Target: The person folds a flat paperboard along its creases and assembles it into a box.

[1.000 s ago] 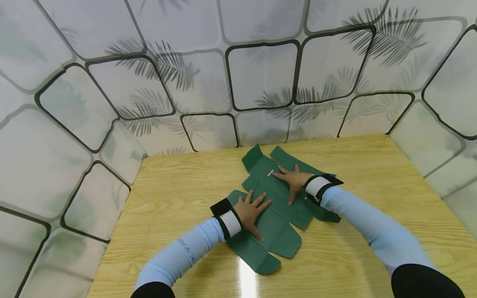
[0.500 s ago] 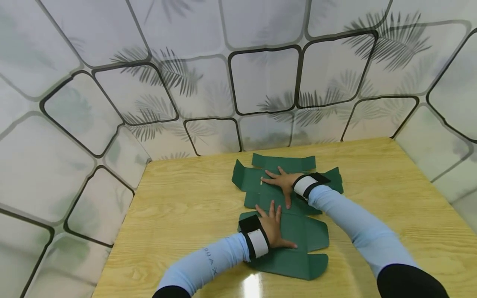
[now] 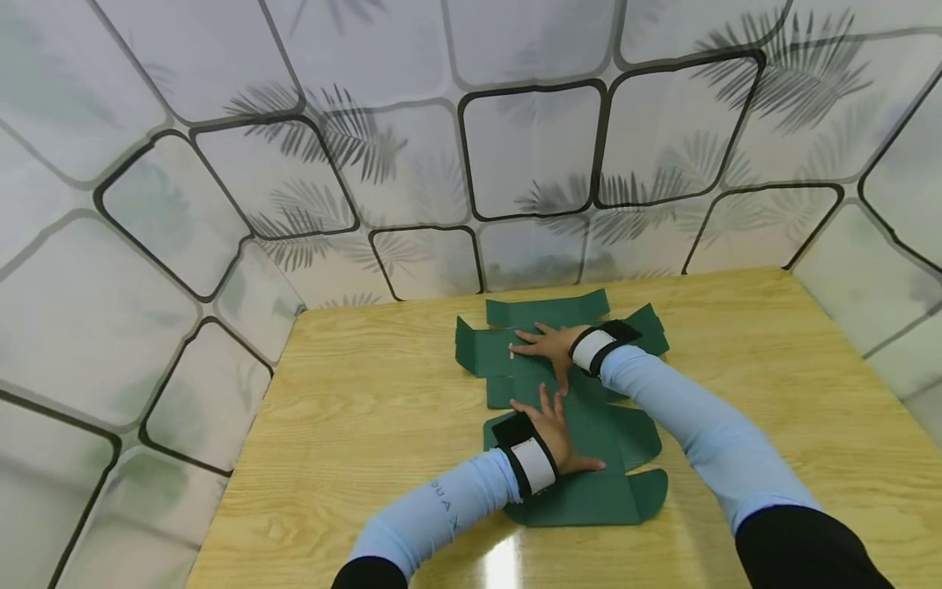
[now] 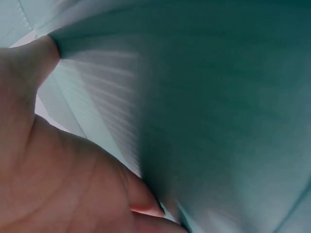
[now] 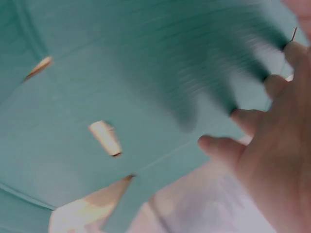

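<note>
On the wooden table lies a dark green unfolded cardboard box (image 3: 589, 501), spread out flat with several flaps. My left hand (image 3: 553, 435) rests on its nearer panel, fingers spread and thumb pointing right. Farther back, my right hand (image 3: 553, 345) lies spread on the far panel, its fingers pointing left beside a small slot (image 3: 511, 352). The left wrist view has the palm of the left hand (image 4: 58, 179) over the cardboard (image 4: 218, 97). Seen from the right wrist, the fingertips (image 5: 209, 143) touch the green board (image 5: 146, 63), and light table shows through its cut-outs.
The wooden table (image 3: 353, 409) extends on both sides of the cardboard. Behind it and at the sides stands a pale patterned wall covering (image 3: 526, 155). A light glare (image 3: 502, 564) shows near the front of the table.
The cardboard has turned counterclockwise under my hands, so its long edges now run roughly left to right. My left hand has moved right and the right hand slightly left.
</note>
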The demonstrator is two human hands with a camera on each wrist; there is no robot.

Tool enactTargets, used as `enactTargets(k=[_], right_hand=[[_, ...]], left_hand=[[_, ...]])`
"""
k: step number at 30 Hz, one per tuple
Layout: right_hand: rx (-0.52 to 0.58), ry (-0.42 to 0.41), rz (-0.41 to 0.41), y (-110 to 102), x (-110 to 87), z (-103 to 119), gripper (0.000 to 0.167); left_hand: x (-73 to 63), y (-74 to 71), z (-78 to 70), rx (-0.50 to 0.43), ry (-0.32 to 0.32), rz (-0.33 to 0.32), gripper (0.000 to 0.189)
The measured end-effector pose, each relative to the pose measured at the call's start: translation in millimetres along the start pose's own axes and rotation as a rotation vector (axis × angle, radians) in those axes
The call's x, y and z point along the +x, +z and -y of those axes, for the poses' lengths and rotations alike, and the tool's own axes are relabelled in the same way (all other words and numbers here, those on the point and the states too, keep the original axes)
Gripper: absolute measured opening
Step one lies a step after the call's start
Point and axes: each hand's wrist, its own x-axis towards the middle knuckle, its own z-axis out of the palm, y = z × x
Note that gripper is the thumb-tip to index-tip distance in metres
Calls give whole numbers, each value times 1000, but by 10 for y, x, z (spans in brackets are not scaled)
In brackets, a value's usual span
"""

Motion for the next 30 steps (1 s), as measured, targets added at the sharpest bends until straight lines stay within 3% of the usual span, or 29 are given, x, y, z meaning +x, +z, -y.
enactTargets(k=[4, 7, 9, 18, 20, 25, 26, 30], right_hand=[[254, -39, -269, -119, 108, -154, 78], [397, 30, -477, -186, 188, -285, 63], [423, 87, -557, -181, 228, -369, 61], [374, 360, -643, 131, 443, -623, 62], [340, 373, -716, 202, 546, -734, 64], [317, 346, -821, 71, 494, -728, 54], [333, 352, -794, -27, 395, -636, 48], [251, 328, -803, -138, 275, -592, 50]], left_hand=[[-3, 0, 36, 13, -18, -1, 110], [-1, -9, 35, 32, -36, -7, 111], [-12, -13, 13, 37, -50, -18, 111], [-26, -14, -66, 56, -65, -12, 111], [-20, 4, -76, 52, -61, -10, 111], [-7, 40, -80, 57, -59, -10, 112], [-6, 39, -78, 59, -59, -11, 111], [-3, 35, -68, 57, -64, -22, 112]])
